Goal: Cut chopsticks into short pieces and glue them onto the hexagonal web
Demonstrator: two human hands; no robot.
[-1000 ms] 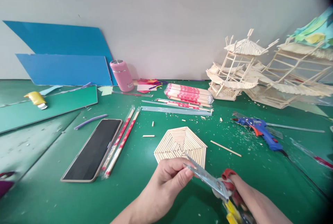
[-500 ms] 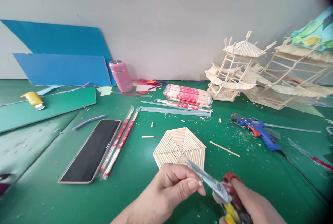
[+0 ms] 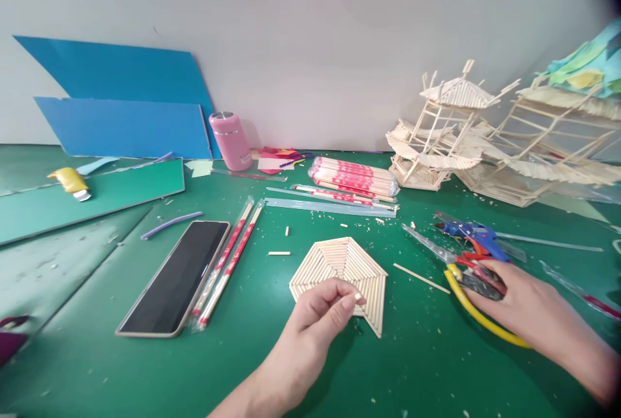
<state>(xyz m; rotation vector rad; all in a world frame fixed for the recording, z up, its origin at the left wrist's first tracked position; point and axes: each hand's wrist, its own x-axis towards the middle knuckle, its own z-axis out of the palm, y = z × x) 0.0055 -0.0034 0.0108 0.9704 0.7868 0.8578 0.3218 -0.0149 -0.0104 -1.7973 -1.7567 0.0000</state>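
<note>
Pinching a stick bit (image 3: 358,297) between thumb and fingers of the left hand (image 3: 317,324), lower center of the frame, over the near part of the panel (image 3: 342,264). Clasping scissors (image 3: 436,248) in the right hand (image 3: 514,292) at lower right, just beside the glue gun (image 3: 478,235), with tips pointing toward center. Could lose the stick bit among the offcuts (image 3: 279,253) through a loose pinch; might bump the glue gun, and get burned if hot, by swinging scissors wide; could knock the panel askew by dropping the left hand.
</note>
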